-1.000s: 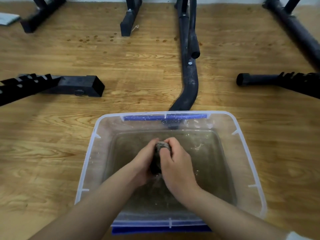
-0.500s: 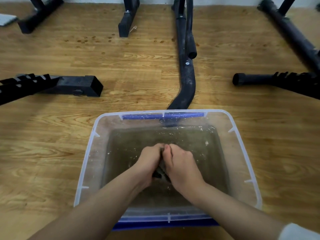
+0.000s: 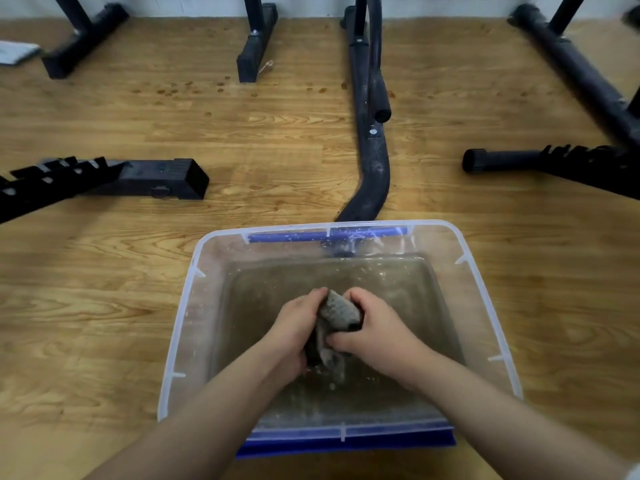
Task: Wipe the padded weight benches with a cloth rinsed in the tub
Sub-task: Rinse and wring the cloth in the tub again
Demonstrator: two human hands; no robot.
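Clear plastic tub (image 3: pixel 180 327) with blue handles at its 12 and 6 o'clock rims, standing on wood floor, holding murky brownish water, wet grey cloth (image 3: pixel 335 315) bunched and twisted at its centre, upper end raised toward 12 o'clock, lower end trailing into the water

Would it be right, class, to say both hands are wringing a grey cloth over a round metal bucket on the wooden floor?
Not quite. The head view shows the left hand and right hand wringing the grey cloth over a rectangular clear plastic tub, not a round metal bucket.

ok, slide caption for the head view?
Both hands, left hand and right hand, wring a grey cloth over the clear tub.
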